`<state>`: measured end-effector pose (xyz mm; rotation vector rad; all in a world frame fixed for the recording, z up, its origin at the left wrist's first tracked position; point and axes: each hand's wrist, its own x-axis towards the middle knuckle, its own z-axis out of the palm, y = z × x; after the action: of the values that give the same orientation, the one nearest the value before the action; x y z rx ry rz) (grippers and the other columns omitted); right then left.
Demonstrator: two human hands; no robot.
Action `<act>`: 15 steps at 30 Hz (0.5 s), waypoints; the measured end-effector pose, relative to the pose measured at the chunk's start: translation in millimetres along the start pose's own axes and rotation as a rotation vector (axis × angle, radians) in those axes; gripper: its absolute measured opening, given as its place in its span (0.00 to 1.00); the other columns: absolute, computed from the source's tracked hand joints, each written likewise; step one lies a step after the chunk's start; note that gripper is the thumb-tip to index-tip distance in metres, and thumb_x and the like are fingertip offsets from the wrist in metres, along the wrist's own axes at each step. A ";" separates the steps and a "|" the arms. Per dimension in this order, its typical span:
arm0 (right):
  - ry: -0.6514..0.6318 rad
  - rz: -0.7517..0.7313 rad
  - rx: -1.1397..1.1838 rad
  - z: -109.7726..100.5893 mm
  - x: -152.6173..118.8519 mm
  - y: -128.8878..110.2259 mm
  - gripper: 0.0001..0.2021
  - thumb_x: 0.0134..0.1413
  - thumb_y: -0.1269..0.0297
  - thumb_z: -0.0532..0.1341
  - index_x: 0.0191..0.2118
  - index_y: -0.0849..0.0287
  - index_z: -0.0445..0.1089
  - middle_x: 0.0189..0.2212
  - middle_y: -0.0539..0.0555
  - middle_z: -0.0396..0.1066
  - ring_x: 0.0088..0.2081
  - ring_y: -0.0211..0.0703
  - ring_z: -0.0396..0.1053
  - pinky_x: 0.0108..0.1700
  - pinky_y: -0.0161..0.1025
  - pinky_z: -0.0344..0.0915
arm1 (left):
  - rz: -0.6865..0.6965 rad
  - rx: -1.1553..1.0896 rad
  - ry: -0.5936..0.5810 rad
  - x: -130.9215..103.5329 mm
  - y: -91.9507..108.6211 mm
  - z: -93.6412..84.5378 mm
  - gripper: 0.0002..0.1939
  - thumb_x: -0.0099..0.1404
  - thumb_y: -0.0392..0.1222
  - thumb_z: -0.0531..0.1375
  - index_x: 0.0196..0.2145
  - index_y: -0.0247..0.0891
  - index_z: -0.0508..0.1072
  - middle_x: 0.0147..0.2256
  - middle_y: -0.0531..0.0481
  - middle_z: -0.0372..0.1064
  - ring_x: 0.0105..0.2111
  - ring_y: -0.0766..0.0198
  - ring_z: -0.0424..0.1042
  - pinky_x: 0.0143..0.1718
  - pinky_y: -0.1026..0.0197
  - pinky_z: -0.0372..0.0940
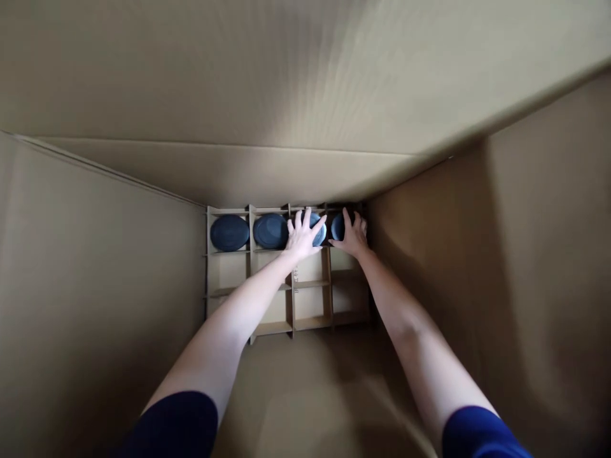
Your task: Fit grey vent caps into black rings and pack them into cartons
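Note:
At the far end of a deep cardboard box, my left hand (301,238) spans a dark blue round object (317,230), fingers curved around its edge. Beside it on the right, my right hand (354,236) grips another such round object (338,228), with thumb and fingers at its rim. Both pieces sit in the top row of a cardboard divider grid (290,312). Two more dark round pieces, one at the far left (230,233) and one next to it (270,231), fill cells of that row. My palms hide parts of the held pieces.
Tall cardboard walls rise on the left (105,254) and right (539,254), and a large cardboard panel (238,83) spans overhead. Lower grid cells show bare cardboard, some with printed marks. The right corner lies in shadow.

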<state>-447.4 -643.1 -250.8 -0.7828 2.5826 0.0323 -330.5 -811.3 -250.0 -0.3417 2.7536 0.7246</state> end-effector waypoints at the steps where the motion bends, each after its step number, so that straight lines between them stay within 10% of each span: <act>1: -0.002 -0.024 -0.004 10.3 3.0 2.7 0.56 0.55 0.43 0.69 0.76 0.63 0.37 0.72 0.76 0.36 0.70 0.74 0.41 0.69 0.64 0.43 | 0.026 -0.010 0.000 1.8 -5.7 7.8 0.51 0.60 0.53 0.71 0.73 0.51 0.50 0.75 0.36 0.29 0.72 0.30 0.35 0.67 0.27 0.40; 7: 0.043 0.014 -0.009 52.0 12.9 8.7 0.38 0.72 0.50 0.49 0.77 0.63 0.37 0.75 0.70 0.28 0.74 0.63 0.28 0.71 0.64 0.35 | 0.117 -0.002 0.048 14.4 -22.5 41.2 0.35 0.74 0.55 0.56 0.72 0.42 0.55 0.74 0.34 0.31 0.74 0.43 0.31 0.70 0.31 0.27; 15: 0.090 0.079 0.076 63.8 20.3 -8.2 0.38 0.72 0.50 0.48 0.76 0.68 0.35 0.75 0.72 0.23 0.74 0.65 0.23 0.71 0.66 0.33 | -0.034 -0.022 0.088 23.7 3.5 55.7 0.32 0.77 0.52 0.49 0.72 0.38 0.54 0.74 0.33 0.30 0.74 0.41 0.28 0.69 0.27 0.29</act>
<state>-432.4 -651.3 -316.1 -0.6692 2.6809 -0.0783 -342.5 -783.7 -302.6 -0.4333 2.8162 0.7483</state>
